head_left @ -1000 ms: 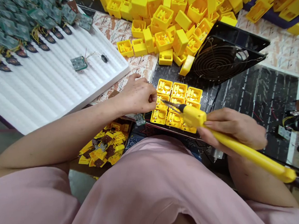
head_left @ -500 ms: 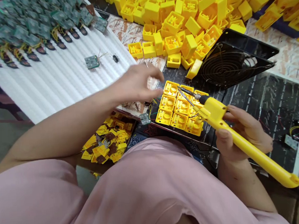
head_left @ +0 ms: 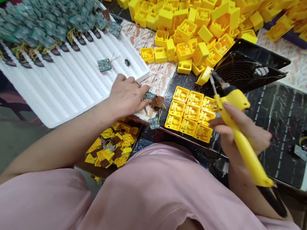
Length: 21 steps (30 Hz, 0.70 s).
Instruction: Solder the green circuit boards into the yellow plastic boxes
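My left hand (head_left: 128,95) is at the near edge of the table, thumb and forefinger closed round a small green circuit board (head_left: 149,95). A brown piece (head_left: 157,101) and thin wires lie against that board. Another circuit board (head_left: 154,123) with wires sits just below, beside a block of yellow plastic housings (head_left: 187,112) set in rows, open side up. In my right hand (head_left: 245,129) is a yellow soldering gun (head_left: 240,140), gripped by its handle and raised to the right of the housings. Its metal tip and feed tube point away from me.
A white ridged foam sheet (head_left: 70,89) carries many circuit boards (head_left: 50,26) with small round speakers. Loose yellow housings (head_left: 186,28) are heaped at the back. A black fan (head_left: 237,69) stands right of centre. Below the table is a box of yellow and brown pieces (head_left: 110,146).
My left hand has moved down and left from beside the housings onto the circuit board. My right hand has swung the soldering gun's tip up and right, away from the housings.
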Tool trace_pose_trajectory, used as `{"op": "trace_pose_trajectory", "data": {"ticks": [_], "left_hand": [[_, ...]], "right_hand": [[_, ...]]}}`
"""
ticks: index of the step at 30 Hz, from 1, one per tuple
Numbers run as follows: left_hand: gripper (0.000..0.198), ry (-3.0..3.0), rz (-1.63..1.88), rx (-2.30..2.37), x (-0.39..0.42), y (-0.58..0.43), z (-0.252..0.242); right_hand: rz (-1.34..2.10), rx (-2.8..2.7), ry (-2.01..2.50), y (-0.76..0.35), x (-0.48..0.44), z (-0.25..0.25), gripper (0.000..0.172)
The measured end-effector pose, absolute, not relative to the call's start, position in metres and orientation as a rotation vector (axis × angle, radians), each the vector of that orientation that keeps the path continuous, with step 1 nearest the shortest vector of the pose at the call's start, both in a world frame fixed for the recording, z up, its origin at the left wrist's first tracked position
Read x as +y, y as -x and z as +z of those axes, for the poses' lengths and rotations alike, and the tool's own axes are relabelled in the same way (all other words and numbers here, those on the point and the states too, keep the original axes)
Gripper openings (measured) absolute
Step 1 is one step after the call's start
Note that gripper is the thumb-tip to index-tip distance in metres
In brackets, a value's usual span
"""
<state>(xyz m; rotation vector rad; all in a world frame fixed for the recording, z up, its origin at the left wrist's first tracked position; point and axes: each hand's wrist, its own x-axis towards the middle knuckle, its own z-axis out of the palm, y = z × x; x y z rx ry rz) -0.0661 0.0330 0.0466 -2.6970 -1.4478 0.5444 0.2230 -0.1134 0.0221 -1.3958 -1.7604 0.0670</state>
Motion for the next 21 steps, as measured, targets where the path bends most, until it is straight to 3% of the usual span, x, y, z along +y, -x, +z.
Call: {"op": "trace_pose_trajectory", "data": {"ticks": [5,10,15,21], "left_hand": [[0.036,2.813,0.375,-1.443,0.041,0.07,0.031],[0.048,3.07,-0.029,-1.497,0.054,0.068,0.031],[0.046,3.348,-0.158,-1.702,0.058,0.05,0.034],[0.045,3.106,-0.048,-1.675,0.067,0.026,0.029]], "right_hand": [[0.098,-1.912,1.317,-0.208,-0.085,0.036,0.046],[0.065,-2.085,1.236,-0.205,-0.025,0.009,0.019],[0.086,-2.236,1.215,-0.205,0.002,-0.017,0.024],[-0.014,-2.04,1.167,-0.21,-0.041,0.03,0.025]]}}
